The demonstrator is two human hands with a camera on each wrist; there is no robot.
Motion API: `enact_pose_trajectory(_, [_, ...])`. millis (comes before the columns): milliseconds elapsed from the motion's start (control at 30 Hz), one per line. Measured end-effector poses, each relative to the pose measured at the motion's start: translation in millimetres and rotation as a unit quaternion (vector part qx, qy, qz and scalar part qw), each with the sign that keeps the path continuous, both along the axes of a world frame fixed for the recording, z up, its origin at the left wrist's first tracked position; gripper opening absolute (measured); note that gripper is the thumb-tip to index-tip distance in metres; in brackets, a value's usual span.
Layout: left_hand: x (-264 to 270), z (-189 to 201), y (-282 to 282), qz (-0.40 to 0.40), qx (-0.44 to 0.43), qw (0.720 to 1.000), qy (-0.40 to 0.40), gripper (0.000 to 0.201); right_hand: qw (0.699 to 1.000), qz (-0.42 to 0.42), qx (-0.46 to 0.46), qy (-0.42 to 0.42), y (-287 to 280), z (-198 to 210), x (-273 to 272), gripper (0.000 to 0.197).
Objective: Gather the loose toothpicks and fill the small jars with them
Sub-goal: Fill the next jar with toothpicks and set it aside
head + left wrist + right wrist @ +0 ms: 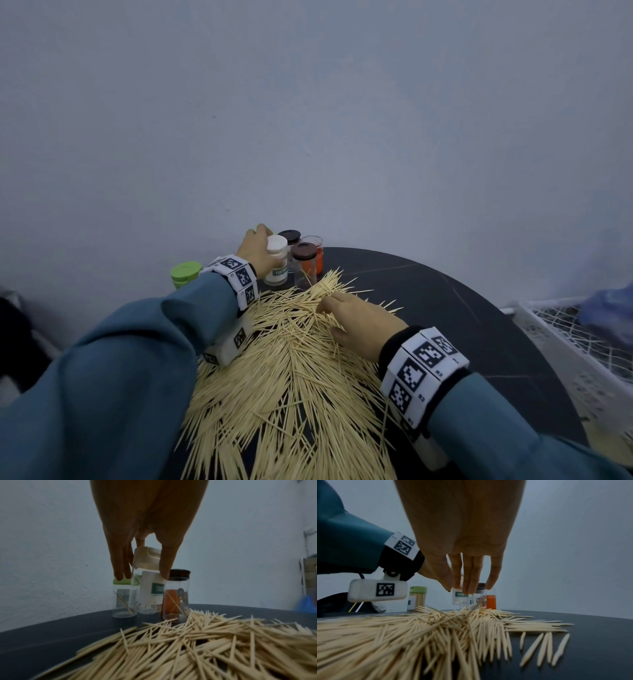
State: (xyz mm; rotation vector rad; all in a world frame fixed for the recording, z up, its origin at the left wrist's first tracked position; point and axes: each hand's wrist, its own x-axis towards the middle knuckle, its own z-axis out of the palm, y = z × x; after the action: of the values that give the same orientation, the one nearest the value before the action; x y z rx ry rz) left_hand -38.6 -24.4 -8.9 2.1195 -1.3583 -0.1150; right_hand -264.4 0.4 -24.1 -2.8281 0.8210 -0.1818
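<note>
I am closing my left hand around the white-capped jar just behind the toothpick pile on the table, while my right hand, fingers relaxed, is resting atop it; next I'm needing the cap off.

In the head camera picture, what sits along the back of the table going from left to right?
Green-lidded jar → left hand gripping the white-lidded jar → brown-lidded jar → orange container.
</note>
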Motion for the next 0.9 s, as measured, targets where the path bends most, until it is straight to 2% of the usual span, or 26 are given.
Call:
enact_pose_trajectory(233, [-14,49,48,-0.044,-0.096,0.994,0.013,0.06,1.0,0.008,0.005,0.003,5,5,-1,0.038])
enact_pose_trajectory(333, [-27,66,74,-0.074,-0.123,0.989,0.039,0.066,1.0,0.006,0.016,-0.02,4,12,-5,0.037])
enact_pose_trajectory(433, [-44,74,100,-0.089,-0.133,0.986,0.043,0.061,0.998,-0.004,0.028,-0.058,2,20,-12,0.036])
enact_pose_trajectory(567, [-69,63,125,-0.133,-0.128,0.98,0.068,0.052,0.985,-0.038,0.056,-0.162,-2,25,-23,0.03])
enact_pose_trajectory(667, [-88,44,134,-0.167,-0.111,0.975,0.099,0.05,0.941,-0.057,0.151,-0.297,1,29,-28,0.034])
enact_pose_trajectory(733, [-98,31,134,-0.18,-0.105,0.972,0.109,0.054,0.905,-0.06,0.227,-0.354,6,33,-31,0.039])
enact_pose_trajectory(800, [-105,20,131,-0.174,-0.113,0.973,0.102,0.055,0.892,-0.057,0.269,-0.357,11,36,-33,0.041])
enact_pose_trajectory(900, [-113,9,126,-0.166,-0.113,0.974,0.102,0.063,0.902,-0.044,0.268,-0.336,12,34,-35,0.039])
